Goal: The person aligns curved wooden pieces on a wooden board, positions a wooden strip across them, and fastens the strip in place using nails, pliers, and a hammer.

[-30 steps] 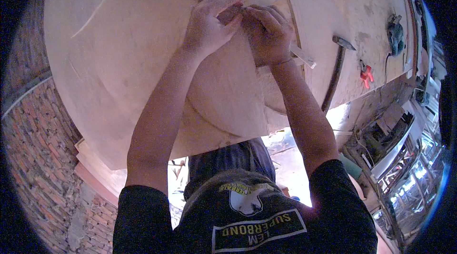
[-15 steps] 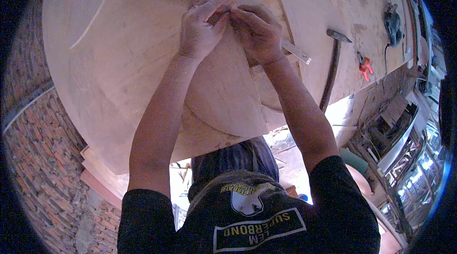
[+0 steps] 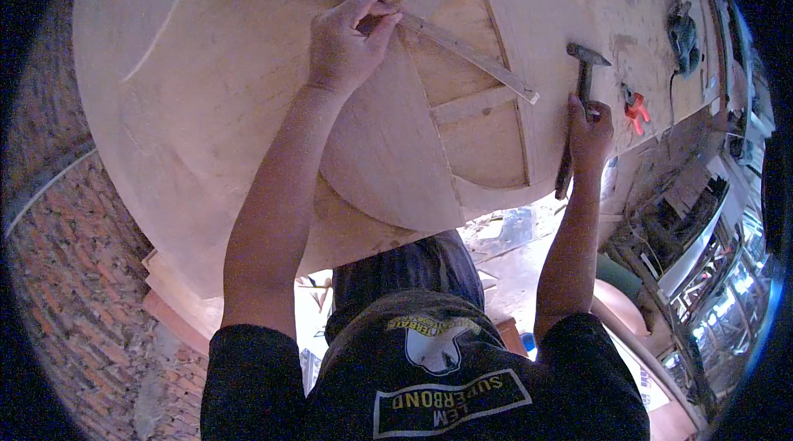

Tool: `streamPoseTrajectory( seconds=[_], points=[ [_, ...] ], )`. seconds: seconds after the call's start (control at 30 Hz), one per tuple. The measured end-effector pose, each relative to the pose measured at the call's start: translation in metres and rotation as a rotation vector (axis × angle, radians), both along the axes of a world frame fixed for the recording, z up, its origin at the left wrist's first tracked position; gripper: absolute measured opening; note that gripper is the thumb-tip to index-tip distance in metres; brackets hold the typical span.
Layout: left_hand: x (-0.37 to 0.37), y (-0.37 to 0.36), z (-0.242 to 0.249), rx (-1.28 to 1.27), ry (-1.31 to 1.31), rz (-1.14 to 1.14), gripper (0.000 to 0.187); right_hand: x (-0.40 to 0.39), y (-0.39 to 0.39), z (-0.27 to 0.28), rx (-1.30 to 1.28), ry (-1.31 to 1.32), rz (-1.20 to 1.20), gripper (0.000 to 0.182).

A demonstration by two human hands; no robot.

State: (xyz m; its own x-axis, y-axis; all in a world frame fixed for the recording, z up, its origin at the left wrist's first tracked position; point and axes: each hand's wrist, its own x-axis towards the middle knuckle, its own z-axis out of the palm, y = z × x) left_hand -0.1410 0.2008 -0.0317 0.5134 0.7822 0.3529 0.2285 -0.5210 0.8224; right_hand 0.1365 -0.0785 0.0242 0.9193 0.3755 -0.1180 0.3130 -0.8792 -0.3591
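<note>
My left hand (image 3: pixel 351 45) is closed in a pinch over a long, thin wooden strip (image 3: pixel 471 54) that lies slantwise across the work. What its fingertips hold at the strip is too small to make out. My right hand (image 3: pixel 592 131) is wrapped around the dark handle of a hammer (image 3: pixel 585 78), whose metal head points away from me. Beneath the strip, a round wooden panel (image 3: pixel 380 160) has a closed board on its left half and framed openings on its right.
Beyond the hammer, red-handled pliers (image 3: pixel 636 111) and a dark power tool with a cord (image 3: pixel 682 38) lie on the large wooden worktop (image 3: pixel 206 127). A brick wall (image 3: pixel 74 276) stands at left. Scrap wood (image 3: pixel 673 214) is piled low at right.
My right hand has left the strip beside my left hand, moved right and toward me, and closed on the hammer handle. My left hand stays at the strip.
</note>
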Motion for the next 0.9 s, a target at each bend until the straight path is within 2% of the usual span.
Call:
streamPoseTrajectory(
  seconds=[0.1,0.13,0.17,0.23,0.3,0.33,0.4,0.43,0.5,0.6,0.7,0.8,0.9],
  points=[
    [0.004,0.001,0.004,0.036,-0.05,-0.004,0.033,0.028,-0.009,-0.014,-0.05,-0.123,0.146,0.05],
    [0.003,0.002,0.004,0.025,-0.049,-0.004,0.034,0.028,-0.009,-0.012,0.012,-0.115,0.177,0.041],
    [0.0,0.001,0.002,0.012,-0.044,0.002,0.034,0.028,-0.01,-0.009,0.061,0.017,0.106,0.039],
    [0.0,0.001,0.005,0.004,-0.054,0.004,0.035,-0.017,0.022,0.032,0.152,0.287,-0.042,0.038],
    [0.0,0.0,0.004,-0.007,-0.054,0.003,0.034,-0.051,0.041,0.04,0.269,0.128,0.242,0.042],
    [0.0,0.0,0.003,-0.012,-0.051,0.003,0.034,-0.071,0.054,0.044,0.377,0.215,0.266,0.048],
    [0.0,0.0,0.002,-0.029,-0.022,-0.005,0.035,-0.092,0.079,0.032,0.428,-0.199,0.705,0.052],
    [-0.001,0.0,0.004,-0.04,0.003,-0.013,0.037,-0.106,0.088,0.036,0.392,-0.129,0.732,0.052],
    [-0.003,-0.001,0.006,-0.068,0.035,-0.009,0.039,-0.129,0.104,0.041,0.375,-0.056,0.697,0.053],
    [-0.002,-0.003,0.005,-0.062,0.026,0.012,0.038,-0.141,0.117,0.039,0.53,-0.078,0.738,0.055],
    [-0.001,0.0,0.001,0.006,-0.022,0.01,0.034,-0.143,0.119,0.033,0.321,-0.069,0.745,0.054],
    [-0.001,0.0,0.0,-0.014,-0.03,0.001,0.032,-0.143,0.119,0.04,0.292,-0.079,0.746,0.053],
    [0.001,0.001,0.004,0.016,-0.021,0.003,0.032,-0.146,0.118,0.043,0.456,-0.134,0.704,0.05]
  ],
)
